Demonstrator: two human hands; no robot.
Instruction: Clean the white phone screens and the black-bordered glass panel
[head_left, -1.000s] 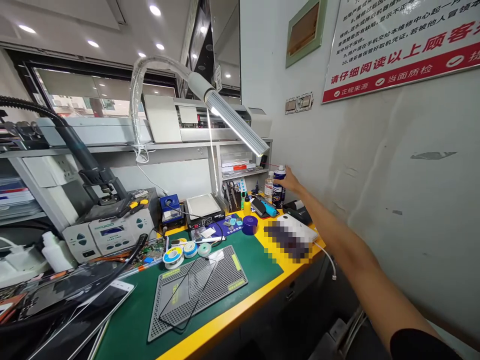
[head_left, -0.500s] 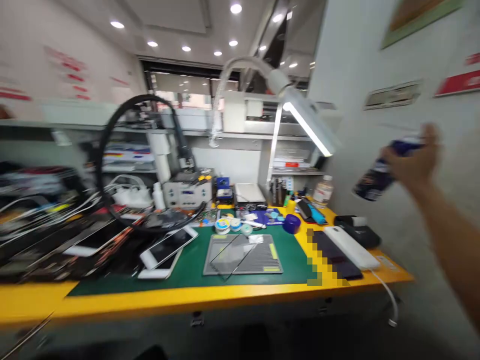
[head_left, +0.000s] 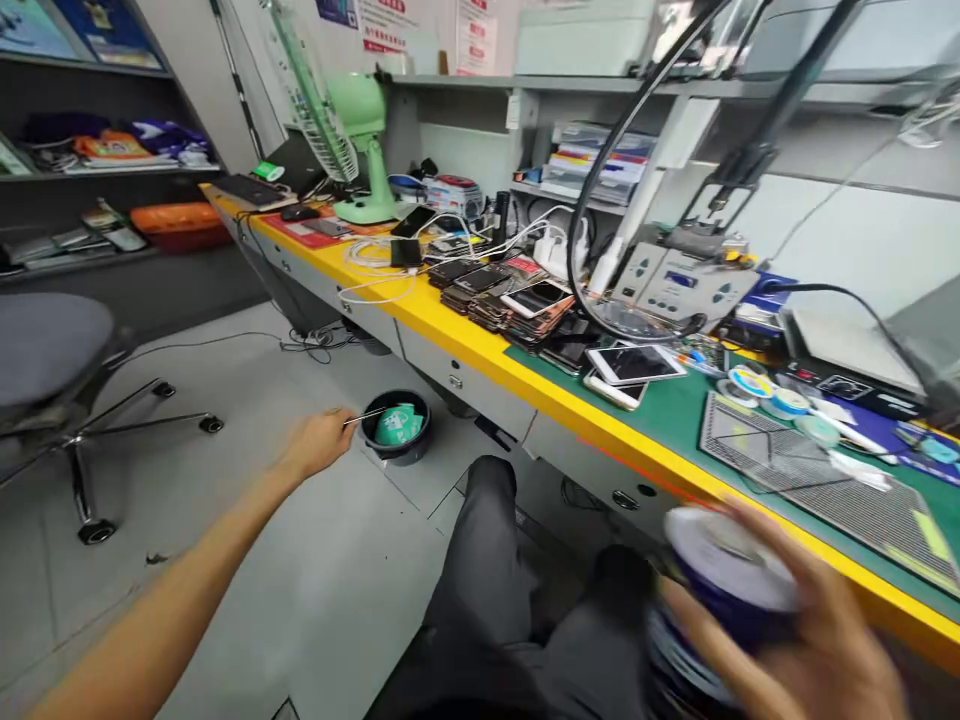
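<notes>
Wall posters (head_left: 474, 35), far beyond the left hand (head_left: 319, 443): red print, too small to read.
Station panel (head_left: 686, 283), up-bench from the right hand (head_left: 814, 645): display illegible.
Can (head_left: 724, 590), in the right hand: label blurred.

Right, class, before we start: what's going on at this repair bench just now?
A seated person reaches the left hand down to a black bin on the floor. It pinches a thin metal tool whose tip is over the bin's rim, and something green lies inside. The right hand, close to the camera and blurred, grips a blue can with a white top. Behind, the yellow-edged workbench carries stacked phones.
</notes>
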